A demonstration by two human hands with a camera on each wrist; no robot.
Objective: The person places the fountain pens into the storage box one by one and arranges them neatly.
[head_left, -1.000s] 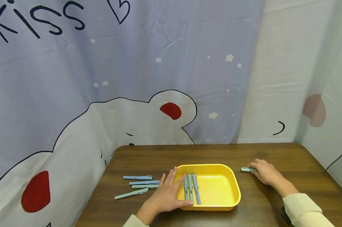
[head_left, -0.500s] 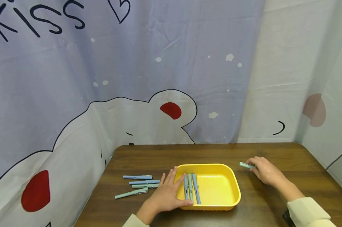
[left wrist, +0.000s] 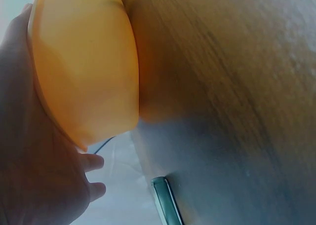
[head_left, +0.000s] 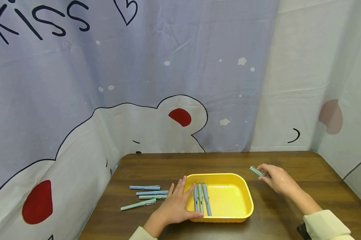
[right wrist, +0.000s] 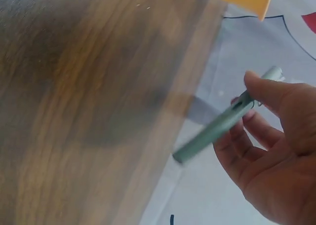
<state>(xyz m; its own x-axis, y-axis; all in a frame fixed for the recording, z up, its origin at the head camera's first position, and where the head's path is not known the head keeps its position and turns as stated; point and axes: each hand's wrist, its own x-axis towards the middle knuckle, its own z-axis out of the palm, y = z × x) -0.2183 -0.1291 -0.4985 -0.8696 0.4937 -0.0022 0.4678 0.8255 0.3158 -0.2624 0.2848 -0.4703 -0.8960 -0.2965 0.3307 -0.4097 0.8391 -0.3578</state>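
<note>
My right hand [head_left: 278, 180] pinches a pale green pen [head_left: 255, 170] between thumb and fingers, to the right of a yellow tray [head_left: 228, 198]. In the right wrist view the same green pen [right wrist: 210, 133] slants off the table, its clip end near the thumb. My left hand [head_left: 175, 206] rests on the tray's left rim with fingers spread and straight, the thumb on the front rim. Inside the tray, at its left side, lie two blue pens [head_left: 206, 200] with a green pen [head_left: 200, 198] between them, side by side.
Left of the tray, several blue and green pens lie on the brown wooden table [head_left: 222, 163]: a blue pen [head_left: 145, 187] at the back, a green pen [head_left: 138, 204] in front. The left hand partly covers some. A printed curtain [head_left: 144, 83] hangs behind the table.
The right hand has raised the green pen from the table and moved slightly left and away, turning the pen to a steeper slant. The left hand and tray stay put.
</note>
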